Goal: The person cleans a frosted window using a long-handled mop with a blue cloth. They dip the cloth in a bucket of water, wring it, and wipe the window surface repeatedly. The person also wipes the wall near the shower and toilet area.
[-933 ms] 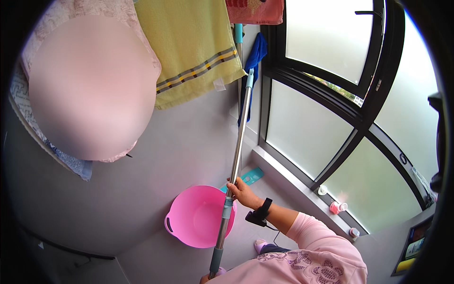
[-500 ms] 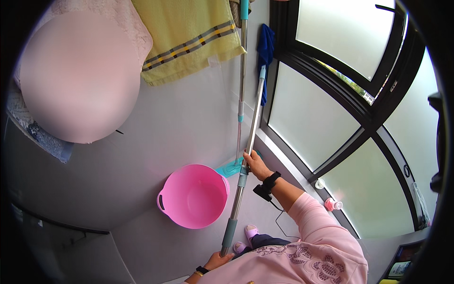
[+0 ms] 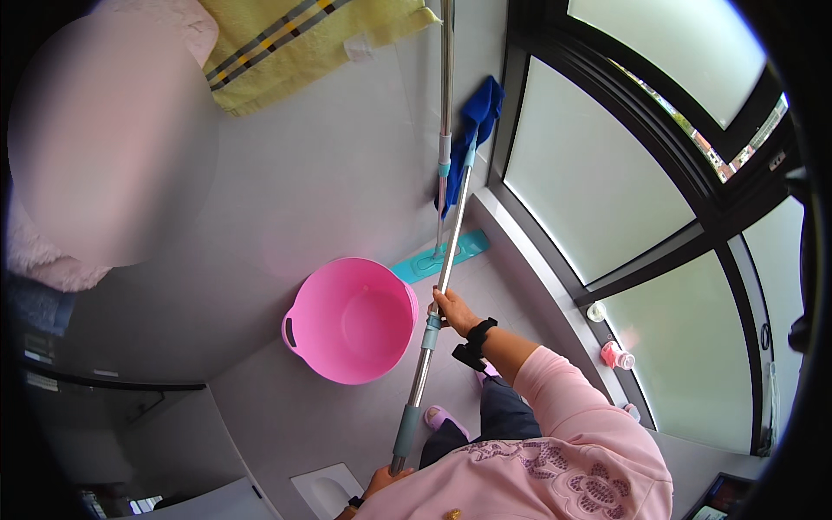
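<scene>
A long metal pole [image 3: 422, 373] with grey-green grips slants up in front of me, and a blue cloth [image 3: 479, 113] hangs over its far end by the wall corner. My right hand [image 3: 452, 310] is closed around the pole's middle, just above the grey joint. Lower down, my left hand [image 3: 384, 478] grips the near end below the long grip, partly hidden by my pink top. To the left of the pole stands a pink tub [image 3: 316, 303] with nothing visible inside. Behind them a flat mop with a turquoise head [image 3: 416, 268] stands upright on the floor.
A yellow towel [image 3: 286, 52] hangs at the upper left, beside a large blurred round shape [image 3: 113, 139]. Frosted windows with black frames [image 3: 641, 260] line the right. Along their ledge [image 3: 529, 251] stand a pink bottle [image 3: 616, 355] and a white item [image 3: 596, 311].
The pole's far end with the blue cloth has come down along the wall, and the cloth spreads wider. Both hands keep their hold. My view has shifted, showing more floor near my feet.
</scene>
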A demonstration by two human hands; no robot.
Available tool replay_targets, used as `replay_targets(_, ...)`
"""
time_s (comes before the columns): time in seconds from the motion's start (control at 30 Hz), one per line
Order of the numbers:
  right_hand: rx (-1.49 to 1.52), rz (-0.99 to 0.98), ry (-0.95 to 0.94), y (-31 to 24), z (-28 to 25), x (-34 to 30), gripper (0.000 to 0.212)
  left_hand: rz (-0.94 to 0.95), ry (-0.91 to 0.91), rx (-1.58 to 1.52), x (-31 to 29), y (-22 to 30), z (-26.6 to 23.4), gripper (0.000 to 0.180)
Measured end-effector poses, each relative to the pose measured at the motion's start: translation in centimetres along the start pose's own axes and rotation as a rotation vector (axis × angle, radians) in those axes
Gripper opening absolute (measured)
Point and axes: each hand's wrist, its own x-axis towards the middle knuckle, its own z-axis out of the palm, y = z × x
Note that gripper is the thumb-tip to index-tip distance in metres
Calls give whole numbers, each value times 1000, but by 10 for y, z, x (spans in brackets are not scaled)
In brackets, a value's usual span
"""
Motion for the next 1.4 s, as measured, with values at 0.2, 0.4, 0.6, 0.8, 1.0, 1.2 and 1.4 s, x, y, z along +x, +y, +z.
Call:
replay_targets(0.2, 94, 286, 57, 50, -56, 98, 31, -42, 76, 62, 49, 50, 34, 43)
replay_targets(0.4, 155, 288, -25, 31, -55, 99, 31, -126, 114, 130, 51, 54, 26, 46)
replay_targets(0.6, 81, 31, -150, -37, -30, 34, 44, -65, 243, 224, 30, 26, -4, 33)
replay_targets(0.8, -48, -246, -159, -124, -3, -44, 56, 245, 310, 231, 45, 33, -9, 37)
replay_targets(1.0, -82, -551, -117, -236, 13, -92, 56, 705, 295, 194, 63, 80, -9, 46)
replay_targets(1.2, -81, -938, -14, -359, 15, -107, 34, 1248, 345, 153, 72, 134, -12, 57)
replay_targets(1.4, -244, -1131, 98, -485, -4, -127, 30, 1100, -116, -615, 79, 146, -27, 42)
